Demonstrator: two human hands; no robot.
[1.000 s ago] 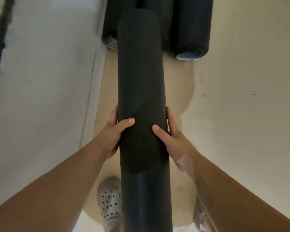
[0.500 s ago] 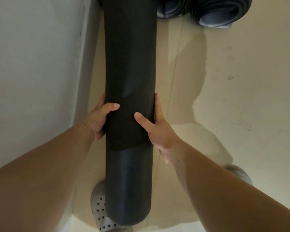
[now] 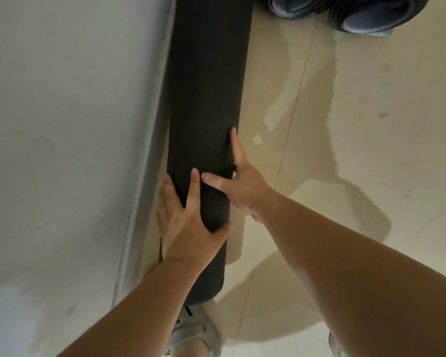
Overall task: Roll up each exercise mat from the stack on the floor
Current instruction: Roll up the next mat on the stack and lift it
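Pressing against rolled mat point(image 3: 206, 99), both hands, near its lower end. Rolled mat dark, long, lengthwise close along foot of wall point(image 3: 62, 124), over floor point(image 3: 345, 150); contact with floor not discernible. Left hand point(image 3: 186, 228): fingers straight down roll's left side, thumb straight over top, palm on roll. Right hand point(image 3: 242, 186): thumb spread across top, forefinger straight along right edge, other fingers hidden. Two spare rolls point(image 3: 371, 14): top right, ends showing. Shoe point(image 3: 191, 333): below roll's near end.
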